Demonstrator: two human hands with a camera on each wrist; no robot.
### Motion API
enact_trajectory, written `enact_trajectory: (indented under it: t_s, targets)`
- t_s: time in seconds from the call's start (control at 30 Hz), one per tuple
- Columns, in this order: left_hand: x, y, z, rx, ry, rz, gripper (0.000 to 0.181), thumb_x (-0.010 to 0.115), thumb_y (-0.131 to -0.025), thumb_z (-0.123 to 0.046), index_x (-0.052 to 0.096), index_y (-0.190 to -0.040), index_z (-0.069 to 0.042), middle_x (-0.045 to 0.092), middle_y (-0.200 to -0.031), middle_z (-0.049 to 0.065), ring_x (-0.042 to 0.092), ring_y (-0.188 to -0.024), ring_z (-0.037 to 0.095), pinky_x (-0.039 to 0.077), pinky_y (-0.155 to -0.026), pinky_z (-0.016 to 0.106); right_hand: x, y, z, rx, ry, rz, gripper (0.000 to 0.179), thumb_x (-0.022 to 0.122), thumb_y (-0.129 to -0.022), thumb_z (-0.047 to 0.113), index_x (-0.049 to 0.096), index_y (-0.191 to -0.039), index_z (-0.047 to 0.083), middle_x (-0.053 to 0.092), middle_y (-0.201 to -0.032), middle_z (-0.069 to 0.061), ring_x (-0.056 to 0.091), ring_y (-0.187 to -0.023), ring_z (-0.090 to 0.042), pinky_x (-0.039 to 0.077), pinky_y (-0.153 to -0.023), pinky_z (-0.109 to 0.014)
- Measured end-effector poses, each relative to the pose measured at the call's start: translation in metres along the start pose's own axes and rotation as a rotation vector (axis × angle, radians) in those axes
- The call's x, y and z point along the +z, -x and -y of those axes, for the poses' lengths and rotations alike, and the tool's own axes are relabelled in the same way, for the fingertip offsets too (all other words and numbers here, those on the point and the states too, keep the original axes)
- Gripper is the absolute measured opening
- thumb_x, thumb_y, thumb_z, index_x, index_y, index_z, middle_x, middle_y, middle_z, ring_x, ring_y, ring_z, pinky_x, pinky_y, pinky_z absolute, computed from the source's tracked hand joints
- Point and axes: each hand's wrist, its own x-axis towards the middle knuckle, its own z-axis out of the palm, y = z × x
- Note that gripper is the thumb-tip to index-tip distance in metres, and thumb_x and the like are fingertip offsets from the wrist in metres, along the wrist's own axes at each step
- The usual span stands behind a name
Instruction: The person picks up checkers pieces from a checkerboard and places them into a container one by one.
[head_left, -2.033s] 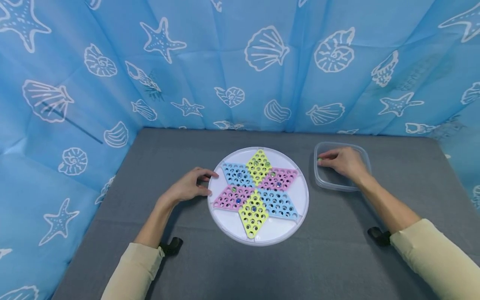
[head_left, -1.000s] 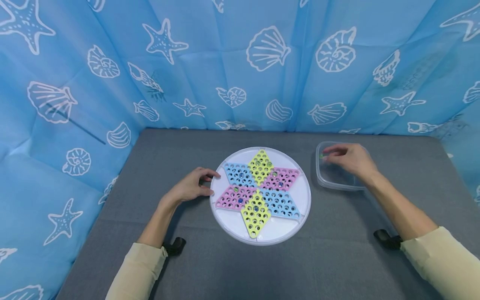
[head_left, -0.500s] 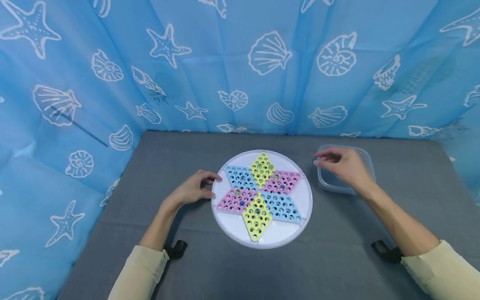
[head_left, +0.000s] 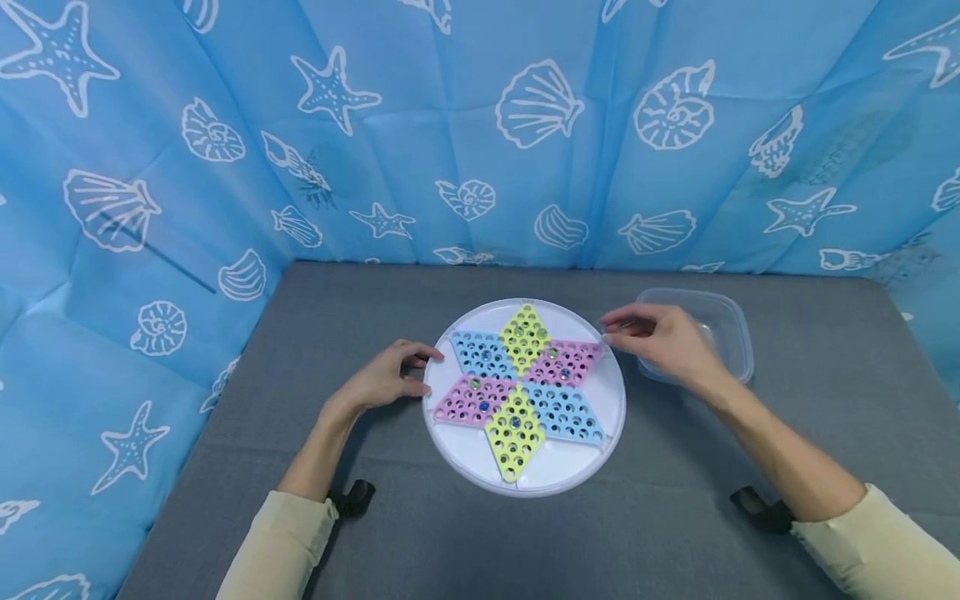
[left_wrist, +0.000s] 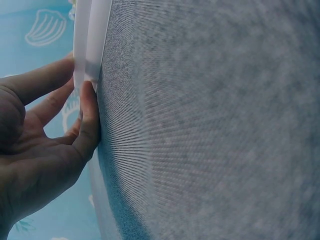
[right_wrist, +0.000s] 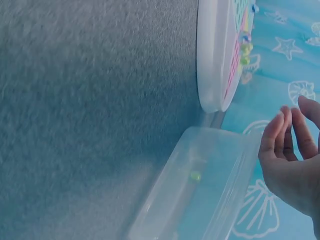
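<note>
A round white Chinese checkers board [head_left: 457,454] with a star of yellow, pink and blue perforated diamonds lies on the table, several green and blue marbles in its holes. At its left rim my left hand [head_left: 380,377] holds on, fingers over the edge and thumb against the side. My right hand [head_left: 671,343] is just off the upper right rim, thumb and fingers together at the tips. They pinch what looks like a small clear marble, barely visible in the head view and hidden in the right wrist view. Behind that hand stands a clear plastic container [head_left: 738,333].
One green marble [right_wrist: 195,176] shows through the container wall in the right wrist view. Grey cloth [head_left: 420,542] covers the table. A blue curtain [head_left: 450,125] with shell and starfish prints hangs along the back and left sides.
My right hand has come out of the container and moved left to the board's upper right edge. The left hand stays at the rim. The view has shifted slightly.
</note>
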Motion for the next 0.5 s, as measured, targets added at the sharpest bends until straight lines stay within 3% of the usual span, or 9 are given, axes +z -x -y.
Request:
enact_trajectory:
  t_s: [0.5]
  targets:
    - [0.0,0.0,0.001,0.013,0.015,0.0,0.048,0.076,-0.083,-0.002,0.063,-0.129,-0.009,0.045,-0.129,0.017,0.048,-0.12,0.034,0.046,-0.095,0.045,0.022,-0.001,0.003,-0.081,-0.111,0.072,0.028,0.071,-0.09,0.007,0.068,-0.117,0.0,0.07,-0.112,-0.016,0.069,-0.096,-0.025,0.053,-0.077,-0.021]
